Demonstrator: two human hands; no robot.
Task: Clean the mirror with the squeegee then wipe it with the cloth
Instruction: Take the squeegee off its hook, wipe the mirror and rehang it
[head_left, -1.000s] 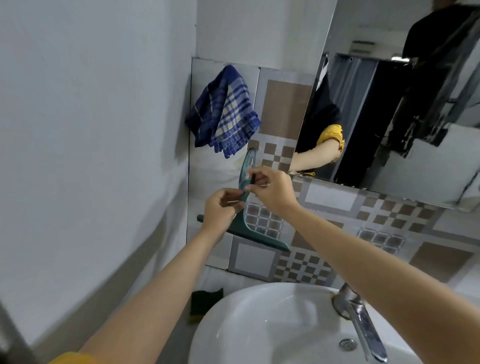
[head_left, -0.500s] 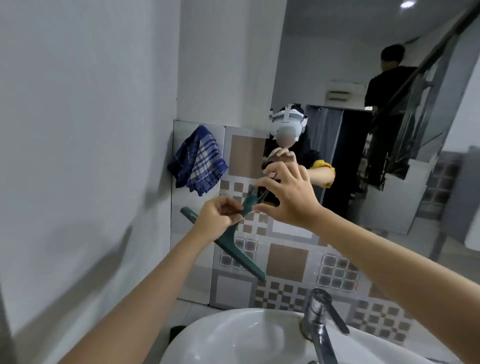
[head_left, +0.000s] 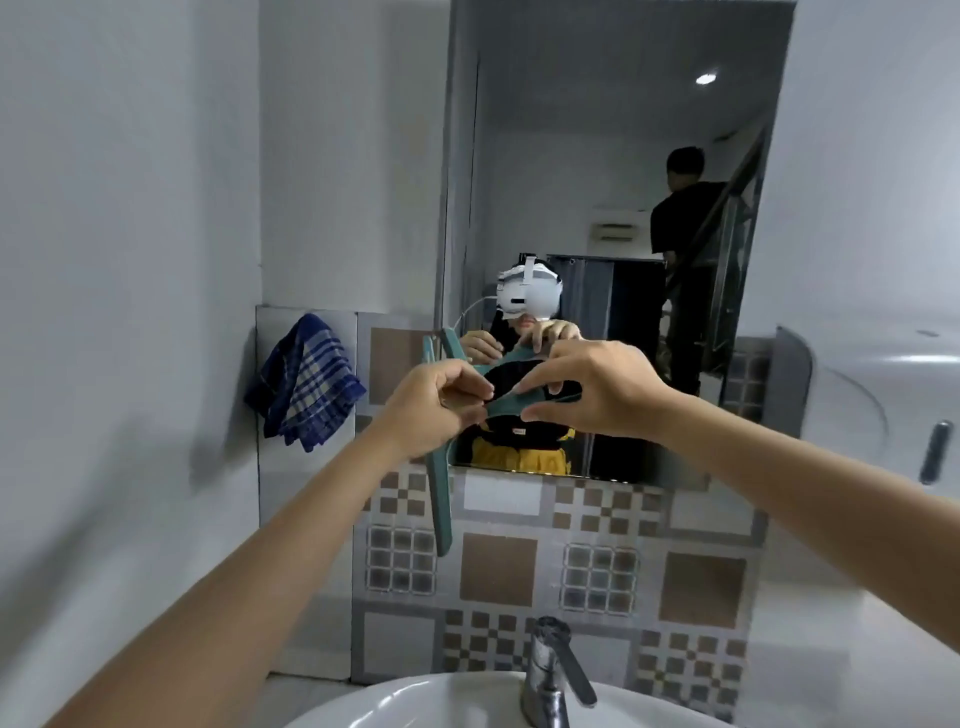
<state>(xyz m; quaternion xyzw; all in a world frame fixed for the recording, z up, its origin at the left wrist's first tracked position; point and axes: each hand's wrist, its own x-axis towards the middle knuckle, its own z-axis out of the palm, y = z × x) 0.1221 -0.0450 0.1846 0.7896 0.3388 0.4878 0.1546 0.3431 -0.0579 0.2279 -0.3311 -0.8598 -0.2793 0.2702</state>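
A teal squeegee (head_left: 440, 499) is held up in front of the lower left part of the mirror (head_left: 613, 171). Its blade stands nearly upright and its handle runs to the right. My left hand (head_left: 434, 405) pinches the squeegee where the handle meets the blade. My right hand (head_left: 592, 389) holds the handle between thumb and fingers. A blue checked cloth (head_left: 304, 382) hangs on the tiled wall to the left of the mirror.
A white washbasin (head_left: 457, 699) with a chrome tap (head_left: 553, 670) sits below. Patterned tiles (head_left: 561, 571) cover the wall under the mirror. A plain wall (head_left: 119, 260) is close on the left. The mirror reflects a person standing by a staircase.
The view has tilted up and the whole mirror has come into sight. Both hands have raised the squeegee to the mirror's lower edge, and its blade has turned from slanted to nearly upright.
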